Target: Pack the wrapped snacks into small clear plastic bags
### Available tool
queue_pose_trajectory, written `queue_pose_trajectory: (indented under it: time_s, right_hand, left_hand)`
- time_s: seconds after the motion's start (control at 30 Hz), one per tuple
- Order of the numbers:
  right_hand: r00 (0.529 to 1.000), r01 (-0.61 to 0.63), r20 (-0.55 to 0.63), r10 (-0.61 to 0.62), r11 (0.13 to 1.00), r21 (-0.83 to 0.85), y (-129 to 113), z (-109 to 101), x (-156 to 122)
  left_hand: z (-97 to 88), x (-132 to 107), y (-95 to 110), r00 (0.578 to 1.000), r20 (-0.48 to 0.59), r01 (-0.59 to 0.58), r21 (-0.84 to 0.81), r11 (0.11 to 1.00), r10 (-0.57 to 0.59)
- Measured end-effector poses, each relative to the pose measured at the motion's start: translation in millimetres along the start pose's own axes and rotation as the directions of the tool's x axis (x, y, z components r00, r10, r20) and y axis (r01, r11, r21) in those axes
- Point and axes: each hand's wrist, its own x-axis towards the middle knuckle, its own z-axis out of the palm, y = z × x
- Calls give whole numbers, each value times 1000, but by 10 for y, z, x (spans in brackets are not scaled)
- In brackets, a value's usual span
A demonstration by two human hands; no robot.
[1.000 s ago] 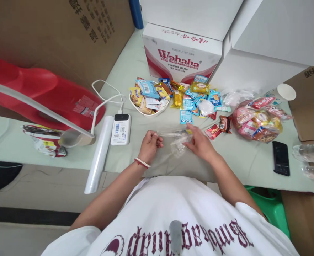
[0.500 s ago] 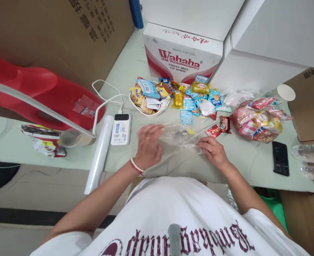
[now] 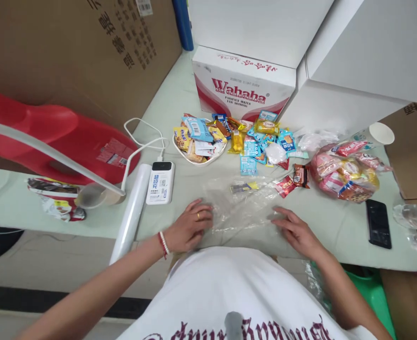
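Note:
A clear plastic bag [image 3: 240, 215] lies flat on the table in front of me, with a small grey and yellow item [image 3: 244, 187] showing at its far edge; I cannot tell if that is inside or under it. My left hand [image 3: 190, 226] rests at the bag's left edge, palm down, fingers loosely stretched. At the right edge, my right hand [image 3: 298, 233] has its fingers extended and apart, the tips by the plastic. Beyond the bag are a heart-shaped white bowl [image 3: 197, 161] of wrapped snacks and a loose pile of snack packets [image 3: 252, 148].
A filled snack bag [image 3: 348, 174], a paper cup [image 3: 381, 134] and a black phone [image 3: 378, 223] are on the right. To the left are a power bank [image 3: 159, 183] with a cable, a plastic roll [image 3: 132, 212] and a red jug [image 3: 59, 137]. A Wahaba carton [image 3: 243, 87] stands behind.
The clear bag has been laid flat, nearer to me. Both hands have come down toward me, the left from above the table to the bag's edge, and the right has loosened its fingers.

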Motion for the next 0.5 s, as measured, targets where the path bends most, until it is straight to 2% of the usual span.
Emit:
queue_pose_trajectory:
  time_s: [0.03, 0.1, 0.17, 0.2, 0.27, 0.37, 0.43, 0.5]
  right_hand:
    - [1000, -18, -20, 19, 999, 26, -44, -89, 75]
    - [982, -62, -175, 66, 998, 28, -137, -268, 397]
    - [932, -134, -346, 105, 989, -60, -213, -348, 922]
    - [941, -177, -311, 132, 976, -123, -242, -322, 1235]
    - [950, -279, -214, 229, 930, -240, -286, -131, 1883]
    - [903, -427, -217, 372, 833, -351, -326, 342, 2663]
    - [892, -452, -202, 405, 803, -388, -321, 582, 2934]
    - [900, -435, -179, 397, 802, -409, -279, 640, 2988]
  left_hand:
    - [49, -57, 13, 997, -49, 61, -39, 997, -63]
    - [170, -68, 40, 961, -179, 191, -111, 975, -208]
    - [299, 21, 69, 896, -302, 299, -131, 945, -326]
    - [359, 81, 88, 865, -349, 343, -114, 933, -361]
    - [450, 185, 137, 836, -397, 396, -45, 917, -380]
    - [502, 218, 223, 860, -372, 402, 69, 913, -350]
    - [492, 154, 262, 883, -337, 384, 122, 915, -326]
    - [468, 55, 271, 904, -296, 362, 149, 920, -308]
